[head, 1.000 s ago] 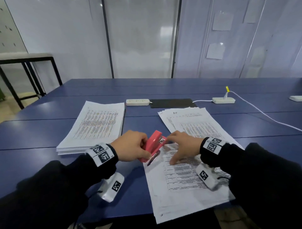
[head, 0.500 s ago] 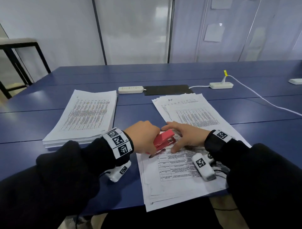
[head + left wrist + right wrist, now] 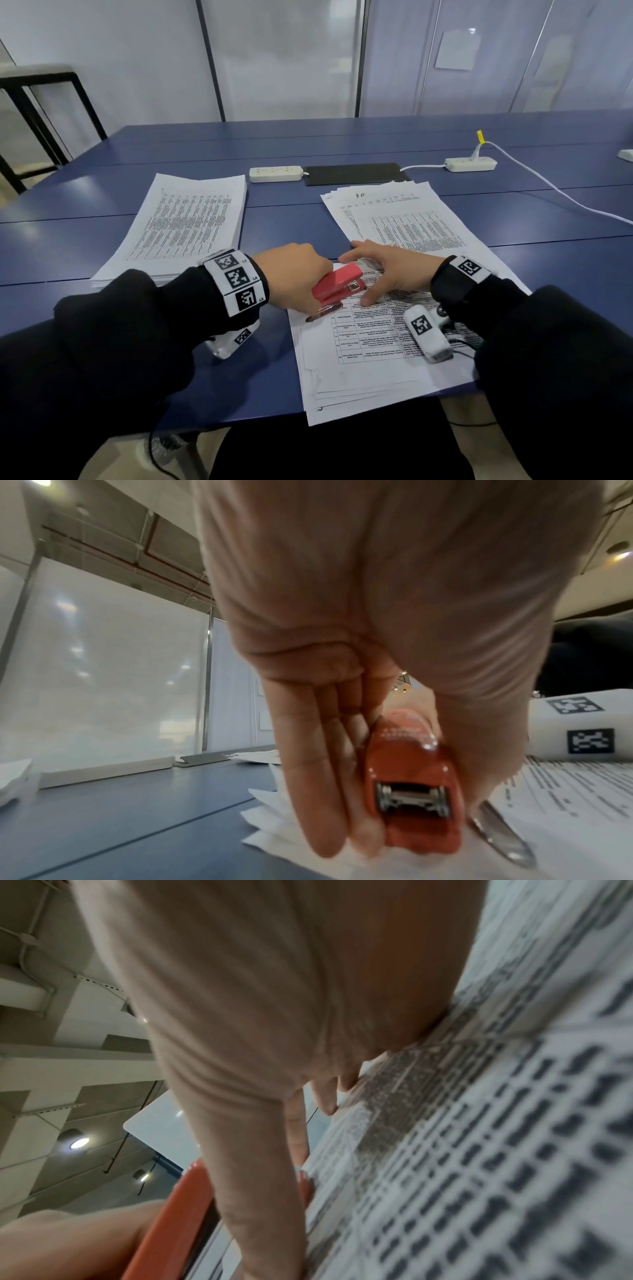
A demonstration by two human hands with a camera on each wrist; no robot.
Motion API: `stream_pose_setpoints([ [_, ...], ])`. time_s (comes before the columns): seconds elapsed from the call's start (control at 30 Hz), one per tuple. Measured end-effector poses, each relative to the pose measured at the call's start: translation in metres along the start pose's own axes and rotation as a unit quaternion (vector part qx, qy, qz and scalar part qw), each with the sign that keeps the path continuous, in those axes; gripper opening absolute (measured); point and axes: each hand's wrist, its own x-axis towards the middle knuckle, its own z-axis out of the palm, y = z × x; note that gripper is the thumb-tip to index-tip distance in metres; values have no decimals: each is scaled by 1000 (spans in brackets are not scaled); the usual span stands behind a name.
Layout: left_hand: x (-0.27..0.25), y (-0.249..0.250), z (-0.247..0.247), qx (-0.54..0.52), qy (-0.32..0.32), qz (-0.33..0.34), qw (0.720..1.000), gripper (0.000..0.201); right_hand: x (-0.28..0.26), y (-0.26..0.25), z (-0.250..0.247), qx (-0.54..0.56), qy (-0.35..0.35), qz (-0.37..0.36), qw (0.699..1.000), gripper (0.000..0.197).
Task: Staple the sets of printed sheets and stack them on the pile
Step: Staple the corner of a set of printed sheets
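Small tags "L3", "L4", "L5" beside the black-and-white square markers on the left wristband [image 3: 236, 281]. A handwritten mark, seemingly "#R", at the top of the far loose sheets [image 3: 394, 219]. Printed tables on the near set [image 3: 370, 329] and on the pile [image 3: 185, 222]: too small to read. Pale lettering on the stapler [image 3: 407, 734]: blurred, unreadable.

stapler [image 3: 337, 286] on near sheets [image 3: 370, 359], pile [image 3: 181, 226] left, power strip [image 3: 275, 173] behind on table [image 3: 85, 236]

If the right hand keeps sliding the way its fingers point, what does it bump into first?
Probably the red stapler that the left hand grips: the right hand lies flat on the sheets, fingers almost touching it.
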Motion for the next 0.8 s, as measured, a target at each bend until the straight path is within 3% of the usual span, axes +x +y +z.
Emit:
stream_pose_setpoints([
  [0.13,1,-1,-1,-17,-33,-36,999,28,-7,-10,-2,0,2,-4,1000,83],
  [0.37,-2,-2,3,-3,5,8,1000,31,-4,-6,1,10,10,10,1000,91],
  [0.53,-5,-1,4,-28,-17,-35,999,27,-5,-9,-1,-5,2,1,1000,83],
  [0.73,-7,-1,4,-10,-2,2,1000,32,1,2,2,-9,-6,13,1000,109],
  [0.8,-7,0,3,-13,-15,-9,1000,33,0,0,2,-19,-11,8,1000,106],
])
